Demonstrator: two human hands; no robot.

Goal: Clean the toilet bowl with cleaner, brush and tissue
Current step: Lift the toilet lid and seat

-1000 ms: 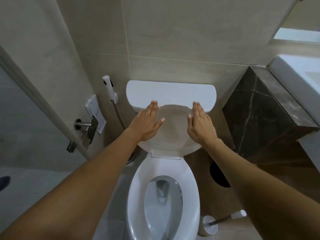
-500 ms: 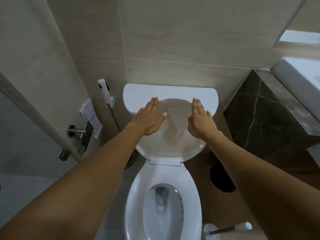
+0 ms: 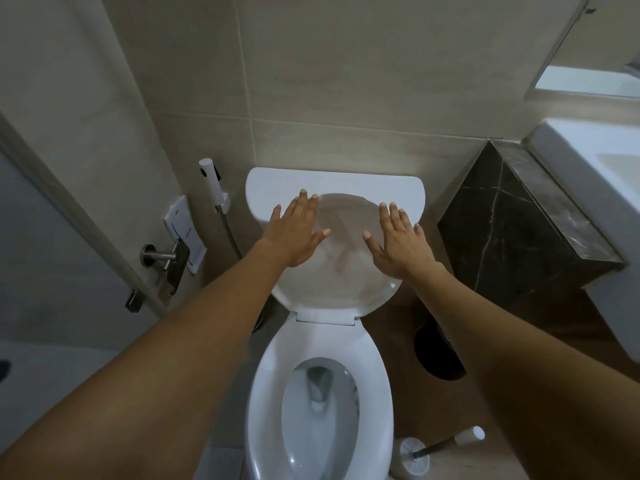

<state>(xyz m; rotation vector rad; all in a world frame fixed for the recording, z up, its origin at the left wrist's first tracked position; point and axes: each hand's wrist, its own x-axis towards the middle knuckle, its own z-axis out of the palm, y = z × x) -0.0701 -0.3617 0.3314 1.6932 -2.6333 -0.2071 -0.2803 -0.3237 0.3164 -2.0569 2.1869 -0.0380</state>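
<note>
Both hands are spreading wider than half a second ago. With fingers straight and splayed, grasping nothing, the left hand (image 3: pixel 297 235) and right hand (image 3: pixel 398 242) are resting flat on the raised lid (image 3: pixel 341 271), which is leaning against the tank (image 3: pixel 332 185). Below, the toilet bowl (image 3: pixel 320 400) is lying open; the brush (image 3: pixel 446 445) is standing on the floor beside its right edge.

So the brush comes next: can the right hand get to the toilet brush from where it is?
Probably yes. The right hand lies flat and empty on the raised lid, and the toilet brush stands in its holder on the floor to the right of the bowl, handle uncovered. The hand would have to drop well down.
</note>
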